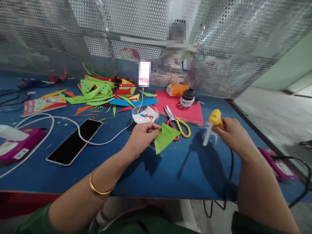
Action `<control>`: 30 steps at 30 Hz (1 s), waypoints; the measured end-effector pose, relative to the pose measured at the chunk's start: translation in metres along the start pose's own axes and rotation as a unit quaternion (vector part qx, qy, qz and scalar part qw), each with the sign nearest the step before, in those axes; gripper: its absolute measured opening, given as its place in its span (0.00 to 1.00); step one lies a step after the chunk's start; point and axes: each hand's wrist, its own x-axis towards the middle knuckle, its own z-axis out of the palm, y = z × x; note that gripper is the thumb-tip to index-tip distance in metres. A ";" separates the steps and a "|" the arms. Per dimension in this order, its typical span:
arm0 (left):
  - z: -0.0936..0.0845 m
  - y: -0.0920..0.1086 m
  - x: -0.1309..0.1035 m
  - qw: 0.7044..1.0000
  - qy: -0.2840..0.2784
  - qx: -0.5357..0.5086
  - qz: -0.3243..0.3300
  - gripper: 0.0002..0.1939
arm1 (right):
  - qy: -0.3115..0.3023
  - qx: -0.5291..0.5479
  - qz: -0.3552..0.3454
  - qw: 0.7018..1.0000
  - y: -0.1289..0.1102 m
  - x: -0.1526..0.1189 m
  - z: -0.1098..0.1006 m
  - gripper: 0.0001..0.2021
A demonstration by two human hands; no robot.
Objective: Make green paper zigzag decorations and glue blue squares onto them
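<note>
My left hand (144,138) pinches a folded green paper piece (165,138) above the table. In my right hand (235,135) is a yellow glue gun (215,117), with a translucent glue stick (208,134) jutting from it toward me. Its black cord (231,162) seems to hang below that hand. Just behind the paper lie scissors (184,127) with red and yellow handles, partly covered by the paper. A round clear dish (136,120), holding white paper and small red and blue bits, sits beyond my left hand.
Pink card sheets (170,109) lie beyond the scissors, with a thread spool (187,97) and an orange paper piece (179,88) on them. Green cut paper (97,87) is heaped at the back. A phone (75,141), white cable (97,144) and magenta boxes (26,148) (280,165) flank my arms.
</note>
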 end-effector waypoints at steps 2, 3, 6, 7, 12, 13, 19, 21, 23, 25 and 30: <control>0.000 0.002 -0.001 1.000 -0.008 0.007 0.003 0.05 | 0.002 -0.046 -0.001 0.999 0.017 0.004 0.003 0.12; 0.000 0.002 -0.002 1.000 -0.014 0.011 0.004 0.05 | 0.001 -0.062 0.001 0.998 0.022 0.005 0.006 0.12; 0.001 0.004 -0.003 0.999 -0.033 0.021 0.003 0.05 | -0.005 -0.094 -0.003 0.996 0.033 0.006 0.016 0.09; 0.001 0.004 -0.004 0.999 -0.037 0.023 0.003 0.05 | -0.006 -0.101 -0.008 0.995 0.035 0.007 0.018 0.08; 0.002 0.004 -0.005 0.997 -0.060 0.049 0.013 0.06 | 0.006 -0.123 -0.047 0.991 0.021 -0.003 0.002 0.11; 0.002 0.003 -0.004 0.996 -0.064 0.054 0.014 0.06 | 0.017 -0.116 -0.057 0.991 0.010 -0.008 -0.003 0.13; 0.000 -0.003 -0.001 0.994 -0.085 0.070 0.020 0.06 | -0.048 0.214 -0.160 0.963 -0.085 -0.040 0.003 0.22; -0.001 -0.004 0.000 0.993 -0.089 0.072 0.021 0.06 | -0.072 0.246 -0.149 0.955 -0.105 -0.041 0.014 0.21; -0.001 -0.006 0.001 0.992 -0.094 0.077 0.023 0.06 | -0.088 0.275 -0.145 0.946 -0.112 -0.038 0.023 0.19; -0.001 -0.007 0.000 0.991 -0.101 0.083 0.024 0.06 | -0.130 0.329 -0.156 0.922 -0.110 -0.034 0.029 0.19; 0.000 -0.007 -0.001 0.988 -0.113 0.105 0.010 0.06 | -0.243 0.437 -0.166 0.850 -0.096 -0.030 0.034 0.17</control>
